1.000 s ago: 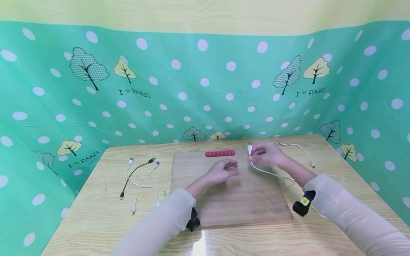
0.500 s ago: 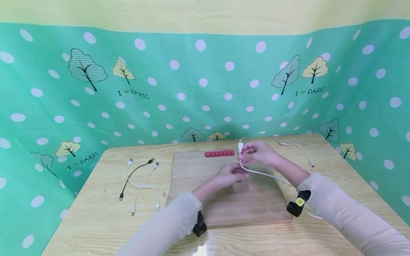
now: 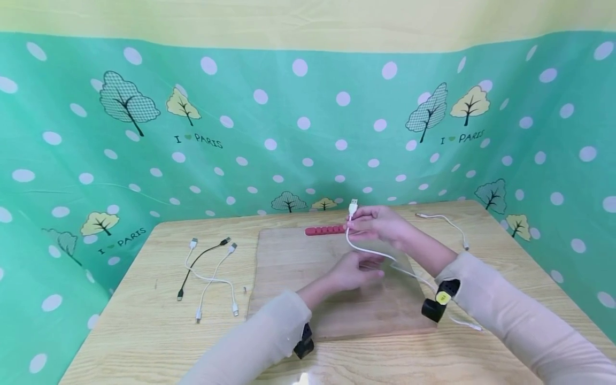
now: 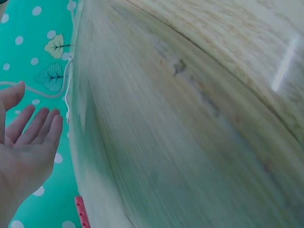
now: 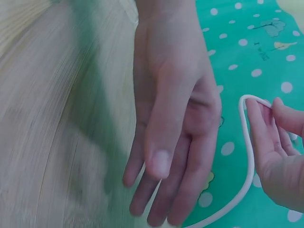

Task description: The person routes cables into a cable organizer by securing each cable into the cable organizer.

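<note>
One curvy white cable (image 3: 372, 252) above grainy wood (image 3: 293, 262)

The right hand (image 5: 284, 173) pinches 1 white cable (image 5: 250, 159) beside the left hand (image 5: 173, 111).

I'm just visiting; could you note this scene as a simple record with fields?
Right hand: right hand pinches a white cable near its USB plug
Left hand: left hand, fingers loosely extended near the cable; touching, cannot tell
Below the hands: wooden board
Far edge of board: red strip
Table, person's left: black cable and two white cables
Table, far right: short white cable
Backdrop: green dotted cloth
</note>
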Available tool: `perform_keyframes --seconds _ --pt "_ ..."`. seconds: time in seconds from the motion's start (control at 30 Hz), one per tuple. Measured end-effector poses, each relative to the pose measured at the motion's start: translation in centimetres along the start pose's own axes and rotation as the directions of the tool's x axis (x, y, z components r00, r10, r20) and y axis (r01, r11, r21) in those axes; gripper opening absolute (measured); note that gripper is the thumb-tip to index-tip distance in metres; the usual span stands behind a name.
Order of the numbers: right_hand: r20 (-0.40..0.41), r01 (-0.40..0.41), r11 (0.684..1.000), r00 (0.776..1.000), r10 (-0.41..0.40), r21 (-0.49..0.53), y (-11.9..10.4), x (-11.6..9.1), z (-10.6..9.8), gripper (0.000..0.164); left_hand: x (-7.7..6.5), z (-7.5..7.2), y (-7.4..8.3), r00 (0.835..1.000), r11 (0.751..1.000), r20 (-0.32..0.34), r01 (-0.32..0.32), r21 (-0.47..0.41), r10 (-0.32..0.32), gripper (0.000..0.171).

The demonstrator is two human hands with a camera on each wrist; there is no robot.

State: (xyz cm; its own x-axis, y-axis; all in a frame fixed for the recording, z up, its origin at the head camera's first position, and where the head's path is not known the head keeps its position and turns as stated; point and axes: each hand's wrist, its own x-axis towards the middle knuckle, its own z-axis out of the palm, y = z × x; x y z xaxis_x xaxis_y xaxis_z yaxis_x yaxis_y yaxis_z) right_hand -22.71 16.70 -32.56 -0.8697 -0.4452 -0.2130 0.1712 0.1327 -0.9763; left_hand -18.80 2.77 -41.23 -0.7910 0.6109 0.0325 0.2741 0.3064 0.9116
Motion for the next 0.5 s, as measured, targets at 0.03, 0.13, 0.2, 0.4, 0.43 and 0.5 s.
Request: perform_keyframes --seconds 0.03,0.13,0.2,0.4,0.43,0.5 --pt "-0.001 -0.005 1.000 1.000 0.005 0.017 -0.1 0.0 0.1 0.026 0.0 0.1 0.0 1.000 1.000 0.002 -0.014 0.007 0.014 0.039" --pt "0.013 -0.001 0.999 1.000 0.000 0.043 -0.5 0.1 0.3 0.031 0.1 0.4 0.0 0.999 0.999 0.002 -0.053 0.014 0.053 0.037" --pt "0.017 0.006 0.999 1.000 -0.007 0.052 -0.8 0.1 0.5 0.032 0.2 0.6 0.0 0.997 0.997 -0.007 -0.071 0.008 0.071 0.037" --pt "0.007 0.039 0.997 0.999 -0.039 0.071 -1.5 0.4 1.0 0.020 0.1 1.2 -0.2 0.989 0.990 -0.047 -0.139 0.034 0.141 0.027" --pt "0.003 0.042 0.996 0.999 -0.042 0.078 -1.6 0.4 1.1 0.019 0.0 1.2 -0.2 0.987 0.988 -0.051 -0.148 0.039 0.150 0.024" --pt "-0.001 0.049 0.995 0.999 -0.049 0.087 -1.7 0.6 1.0 0.016 -0.2 1.3 -0.1 0.986 0.987 -0.059 -0.154 0.041 0.156 0.020"
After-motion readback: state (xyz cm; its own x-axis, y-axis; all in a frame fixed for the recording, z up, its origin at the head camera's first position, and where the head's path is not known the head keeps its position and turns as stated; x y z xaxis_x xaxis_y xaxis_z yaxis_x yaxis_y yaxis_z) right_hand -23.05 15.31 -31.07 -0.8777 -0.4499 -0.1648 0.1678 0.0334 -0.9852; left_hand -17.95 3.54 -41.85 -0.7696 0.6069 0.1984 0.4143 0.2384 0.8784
